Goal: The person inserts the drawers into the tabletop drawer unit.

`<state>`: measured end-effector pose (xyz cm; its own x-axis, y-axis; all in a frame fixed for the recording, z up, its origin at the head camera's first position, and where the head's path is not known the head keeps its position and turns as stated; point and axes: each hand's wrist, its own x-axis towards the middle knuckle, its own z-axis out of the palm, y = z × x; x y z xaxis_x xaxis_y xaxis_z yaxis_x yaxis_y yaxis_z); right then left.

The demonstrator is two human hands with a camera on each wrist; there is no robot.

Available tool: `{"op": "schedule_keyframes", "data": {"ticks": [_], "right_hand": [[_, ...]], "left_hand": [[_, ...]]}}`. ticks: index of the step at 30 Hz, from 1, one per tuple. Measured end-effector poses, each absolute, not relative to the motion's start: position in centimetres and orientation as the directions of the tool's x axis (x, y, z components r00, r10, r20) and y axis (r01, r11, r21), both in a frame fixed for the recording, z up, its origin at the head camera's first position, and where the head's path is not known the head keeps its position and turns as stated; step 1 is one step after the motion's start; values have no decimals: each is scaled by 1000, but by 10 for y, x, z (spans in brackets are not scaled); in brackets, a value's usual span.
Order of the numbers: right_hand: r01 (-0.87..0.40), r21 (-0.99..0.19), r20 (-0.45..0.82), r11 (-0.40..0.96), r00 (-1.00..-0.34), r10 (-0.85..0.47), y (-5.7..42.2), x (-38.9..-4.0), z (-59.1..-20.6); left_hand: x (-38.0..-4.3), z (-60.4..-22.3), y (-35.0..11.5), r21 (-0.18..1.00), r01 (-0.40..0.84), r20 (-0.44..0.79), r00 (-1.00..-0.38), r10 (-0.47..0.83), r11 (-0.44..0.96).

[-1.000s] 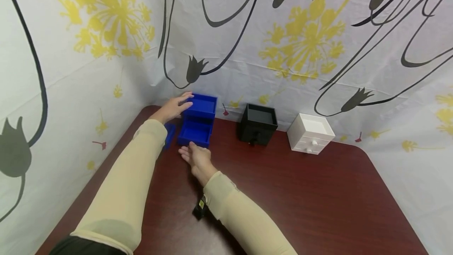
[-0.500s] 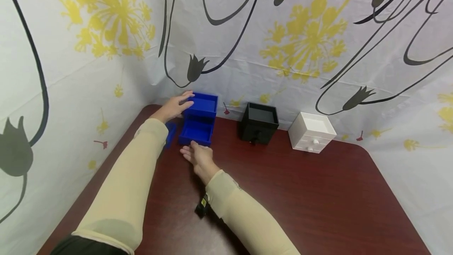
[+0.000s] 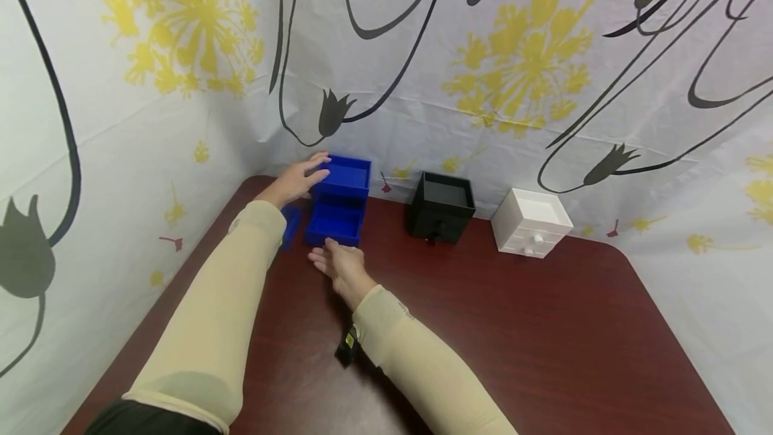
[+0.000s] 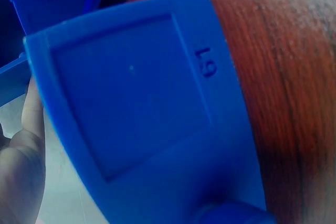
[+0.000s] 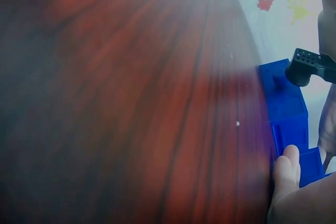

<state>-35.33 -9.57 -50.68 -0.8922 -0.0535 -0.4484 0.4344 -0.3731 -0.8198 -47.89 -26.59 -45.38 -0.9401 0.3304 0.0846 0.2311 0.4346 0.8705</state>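
A blue drawer box (image 3: 343,174) stands at the back left of the table, its blue drawer (image 3: 334,220) pulled out toward the front. My left hand (image 3: 294,182) rests at the box's upper left side with fingers extended over its rim. In front of the drawer is my right hand (image 3: 341,267), fingers straight and thumb raised, at the drawer's front face. The right wrist view shows the right fingertips (image 5: 291,156) by the blue pieces. Left of the box, under my left wrist, lies another blue piece (image 4: 131,93) with a recessed panel, a raised number and a knob.
A black drawer box (image 3: 443,207) stands right of the blue one, and a white drawer box (image 3: 531,222) with round knobs farther right. Patterned cloth (image 3: 410,86) hangs close behind them and at the sides of the reddish-brown table (image 3: 513,327).
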Motion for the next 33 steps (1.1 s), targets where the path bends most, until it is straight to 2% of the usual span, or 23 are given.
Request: {"op": "schedule_keyframes", "data": {"ticks": [19,33], "right_hand": [[511,-756,-525,-410,-847,-86,-93,-363,-498],[522,-753,-531,-401,-842,-100,-92,-373,-501]], "left_hand": [[-481,-457,-268,882,235,95,-937,336,408],[-481,-457,-267,885,230,95,-940,328,404]]}}
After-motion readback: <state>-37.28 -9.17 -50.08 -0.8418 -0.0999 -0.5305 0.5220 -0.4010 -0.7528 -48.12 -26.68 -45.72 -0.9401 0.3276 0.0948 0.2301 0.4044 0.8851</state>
